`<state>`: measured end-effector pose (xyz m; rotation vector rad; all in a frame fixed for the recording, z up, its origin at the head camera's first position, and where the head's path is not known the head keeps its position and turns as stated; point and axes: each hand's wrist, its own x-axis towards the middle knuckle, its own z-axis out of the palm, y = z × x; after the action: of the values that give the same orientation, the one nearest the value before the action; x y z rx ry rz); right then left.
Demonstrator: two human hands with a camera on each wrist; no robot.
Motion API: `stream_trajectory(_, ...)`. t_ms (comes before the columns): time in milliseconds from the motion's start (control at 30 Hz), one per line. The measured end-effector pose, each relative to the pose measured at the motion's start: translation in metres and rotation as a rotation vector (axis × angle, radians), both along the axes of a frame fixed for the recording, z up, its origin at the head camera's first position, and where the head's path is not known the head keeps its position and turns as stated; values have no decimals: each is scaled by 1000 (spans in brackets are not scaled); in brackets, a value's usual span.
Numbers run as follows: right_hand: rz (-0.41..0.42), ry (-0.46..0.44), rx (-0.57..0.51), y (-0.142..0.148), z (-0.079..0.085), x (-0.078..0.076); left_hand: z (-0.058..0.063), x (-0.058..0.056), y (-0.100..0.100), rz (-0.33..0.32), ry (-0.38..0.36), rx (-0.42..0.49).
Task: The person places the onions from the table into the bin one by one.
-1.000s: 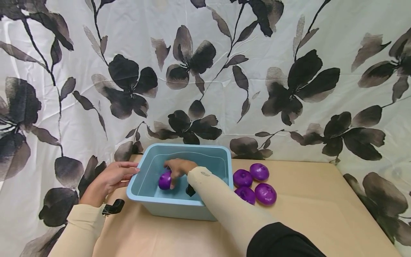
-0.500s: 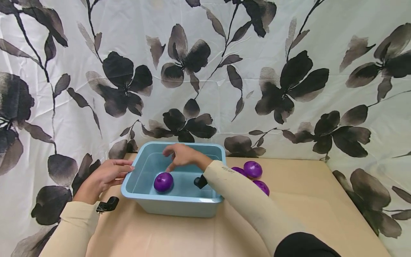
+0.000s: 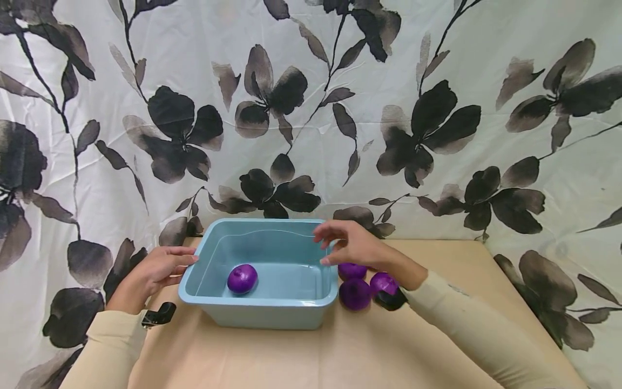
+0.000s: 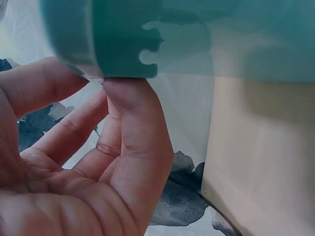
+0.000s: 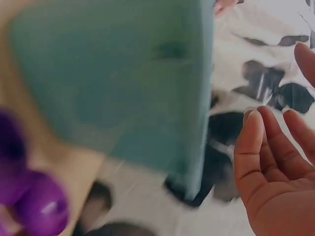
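Onion lies inside the blue bin, lower centre of the head view. The right hand, loosely curved, hangs over the bin's right side; its wrist camera could brush the loose onions into rolling. Left wrist view: the left hand merely touches the bin, upper left, so a bump might shift it. Right wrist view: the fingers, at right, hold nothing.

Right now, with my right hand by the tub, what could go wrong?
Your right hand hovers near the light blue rectangular plastic tub, so it might knock it. The shiny round purple onion lying alone inside could roll if the tub tips. The small black wrist camera looks close to the purple onions outside, though depth is hard to judge, and might nudge one.
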<state>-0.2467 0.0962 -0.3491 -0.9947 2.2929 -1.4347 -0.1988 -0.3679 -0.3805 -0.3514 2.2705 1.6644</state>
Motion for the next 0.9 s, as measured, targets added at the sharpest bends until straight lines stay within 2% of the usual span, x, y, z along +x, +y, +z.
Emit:
stream_trajectory(200,-94,-43,-15,70,-40,24,-5,6,-6,8,-9,-4)
stream_trajectory(333,-161,-83,-54,103,-69,36,-7,7,-8,9,-7,17)
stream_trajectory(400,-211,-69,-49,115,-82,39,-8,7,-8,7,-2,27)
stream_trajectory(700,-476,-11,74,133,-137,38,-7,5,-5,-8,6,31)
stream_trajectory(900,-540,37,124,130,-157,33,-8,1,-1,-15,14,29)
